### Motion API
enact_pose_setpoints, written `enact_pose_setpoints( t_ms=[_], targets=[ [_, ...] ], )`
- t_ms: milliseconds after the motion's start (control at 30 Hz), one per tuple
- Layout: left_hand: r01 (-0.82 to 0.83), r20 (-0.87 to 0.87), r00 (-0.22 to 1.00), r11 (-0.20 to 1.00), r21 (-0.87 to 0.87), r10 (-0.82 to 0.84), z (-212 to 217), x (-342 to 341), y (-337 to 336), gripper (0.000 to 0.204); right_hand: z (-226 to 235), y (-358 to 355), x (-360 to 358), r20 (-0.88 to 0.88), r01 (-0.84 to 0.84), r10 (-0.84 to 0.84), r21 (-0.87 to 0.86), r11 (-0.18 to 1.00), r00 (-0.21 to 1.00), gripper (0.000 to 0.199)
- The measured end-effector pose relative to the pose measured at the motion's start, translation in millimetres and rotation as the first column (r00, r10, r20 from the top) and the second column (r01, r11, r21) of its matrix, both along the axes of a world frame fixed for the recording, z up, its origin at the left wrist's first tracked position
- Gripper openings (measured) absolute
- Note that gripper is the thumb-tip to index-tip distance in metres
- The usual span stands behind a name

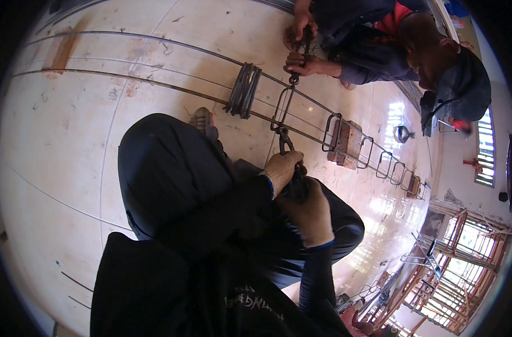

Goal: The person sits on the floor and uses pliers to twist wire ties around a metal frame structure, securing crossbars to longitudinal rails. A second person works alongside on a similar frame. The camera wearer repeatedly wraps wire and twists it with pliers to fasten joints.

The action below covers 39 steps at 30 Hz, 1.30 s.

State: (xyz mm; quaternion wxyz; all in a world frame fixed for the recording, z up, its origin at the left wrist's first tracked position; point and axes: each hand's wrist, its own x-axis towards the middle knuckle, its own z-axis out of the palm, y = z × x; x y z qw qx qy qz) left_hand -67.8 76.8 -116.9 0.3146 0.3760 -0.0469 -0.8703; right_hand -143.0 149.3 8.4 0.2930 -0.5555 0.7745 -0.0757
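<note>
In beige knit gloves, my left hand and my right hand are closed around the handles of dark metal pincers. The jaws meet the near steel bar at the lower corner of a rectangular stirrup. Whether wire sits in the jaws is too small to tell. Left of that joint, a bunch of several stirrups hangs on the long bars. Across the bars a co-worker's hand grips another dark tool at the far bar, by the same stirrup.
Bricks prop the bar frame off the tiled floor, with another brick at its far left end. Spaced stirrups run along it to the right. A wire coil lies beyond. The co-worker crouches opposite; wooden scaffolding stands right.
</note>
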Motion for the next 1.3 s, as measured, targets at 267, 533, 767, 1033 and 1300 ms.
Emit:
enact_pose_setpoints(
  t_ms=[267, 533, 767, 1033, 1300],
  targets=[
    [-0.019, -0.117, 0.992, 0.984, 0.177, 0.04, 39.0, 11.0, -2.2, 0.031, -75.3, 27.6, -50.7, 0.223, -0.158, 0.147, 0.034, 0.987, 0.964, 0.042],
    [-0.035, 0.024, 0.999, 0.999, 0.039, 0.035, 6.6, 7.3, -2.1, 0.031, -20.8, 14.0, 0.3, 0.49, 0.175, -0.251, 0.195, 0.965, 0.835, 0.041],
    [-0.015, 0.179, 0.984, 0.998, -0.063, 0.026, 24.9, 13.3, -6.9, 0.039, -138.3, 70.7, -77.7, 0.477, -0.004, 0.106, -0.209, 0.978, 0.872, 0.017],
    [0.016, 0.313, 0.949, 0.984, -0.18, 0.042, 0.8, 10.2, -0.2, 0.036, -31.5, 19.1, -15.2, 0.322, -0.39, 0.429, -0.181, 0.903, 0.844, 0.027],
    [-0.101, -0.04, 0.994, 0.994, 0.038, 0.103, 13.8, 9.1, 1.1, 0.033, -43.2, 22.8, -33.7, 0.741, 0.21, -0.671, 0.651, 0.729, 0.033, 0.033]
  ],
)
